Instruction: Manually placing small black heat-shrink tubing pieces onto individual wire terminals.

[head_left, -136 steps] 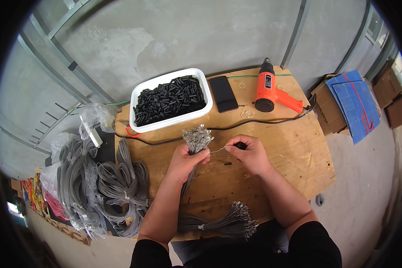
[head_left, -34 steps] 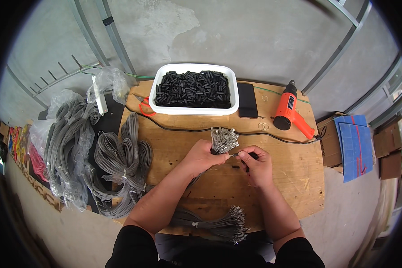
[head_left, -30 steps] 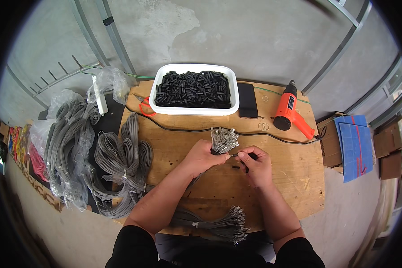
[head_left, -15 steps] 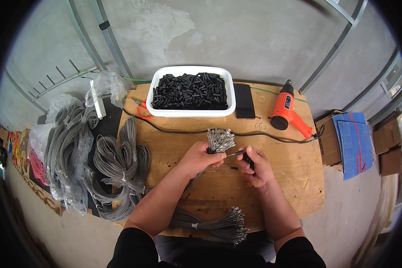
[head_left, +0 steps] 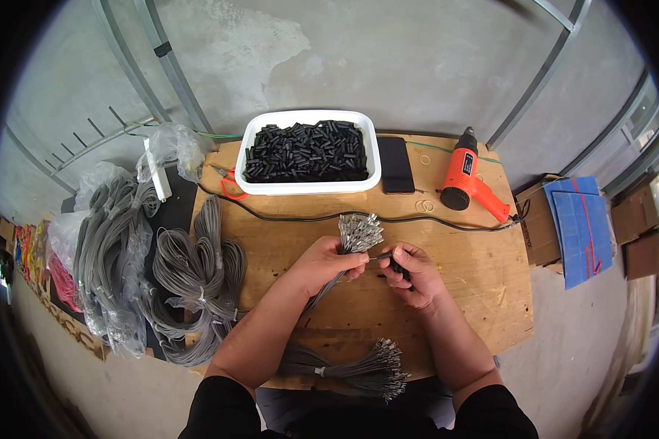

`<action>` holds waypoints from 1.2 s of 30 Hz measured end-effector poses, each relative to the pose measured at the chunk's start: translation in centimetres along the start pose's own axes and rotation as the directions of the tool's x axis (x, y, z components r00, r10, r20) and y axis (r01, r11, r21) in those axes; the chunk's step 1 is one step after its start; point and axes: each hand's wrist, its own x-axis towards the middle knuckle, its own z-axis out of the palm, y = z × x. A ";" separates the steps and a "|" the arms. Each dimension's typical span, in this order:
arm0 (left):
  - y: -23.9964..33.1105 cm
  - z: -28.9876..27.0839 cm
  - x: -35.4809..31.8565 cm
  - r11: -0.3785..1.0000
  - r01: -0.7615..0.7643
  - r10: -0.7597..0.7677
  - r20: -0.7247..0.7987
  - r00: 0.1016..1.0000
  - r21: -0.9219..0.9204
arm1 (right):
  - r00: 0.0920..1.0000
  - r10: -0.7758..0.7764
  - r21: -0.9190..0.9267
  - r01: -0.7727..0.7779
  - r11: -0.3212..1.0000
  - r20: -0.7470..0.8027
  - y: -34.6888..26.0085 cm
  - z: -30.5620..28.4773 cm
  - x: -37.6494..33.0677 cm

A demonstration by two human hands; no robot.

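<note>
One bundle of gray wires (head_left: 360, 233) fills the closed left hand (head_left: 329, 261) at the center of the frame; the right hand (head_left: 417, 276), just beside it, is curled around small black tubes (head_left: 399, 268), a single wire (head_left: 378, 257) spanning the gap. On the wooden surface (head_left: 476, 293), a white tub (head_left: 311, 188) of similar tubes (head_left: 307, 152) sits at upper center, an orange heat gun (head_left: 461, 174) at upper right.
</note>
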 end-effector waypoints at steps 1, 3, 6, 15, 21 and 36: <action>0.0 0.0 0.0 1.000 -0.001 0.001 -0.008 1.000 0.002 | 1.000 -0.002 0.002 0.002 1.000 -0.001 0.0 0.0 0.0; 0.2 0.1 -0.1 1.000 0.006 -0.006 -0.002 1.000 0.015 | 1.000 -0.025 -0.051 0.025 0.998 0.006 0.0 0.0 0.0; 0.2 0.2 -0.1 1.000 0.003 -0.003 -0.009 1.000 0.019 | 1.000 -0.023 -0.088 0.022 0.996 -0.016 0.0 0.1 -0.1; 0.8 1.5 -0.5 0.993 0.011 -0.009 -0.022 1.000 0.121 | 0.994 0.004 0.279 0.028 0.960 -0.113 -2.0 -1.8 0.3; 0.9 0.8 -0.3 0.983 -0.004 0.010 -0.032 0.999 0.185 | 0.985 -0.111 0.162 0.133 0.978 -0.133 -2.6 -2.4 0.3; 0.1 1.0 -0.1 0.994 0.049 -0.050 0.007 0.999 0.103 | 0.970 -0.159 -0.311 0.096 0.946 -0.183 -0.7 0.4 -0.1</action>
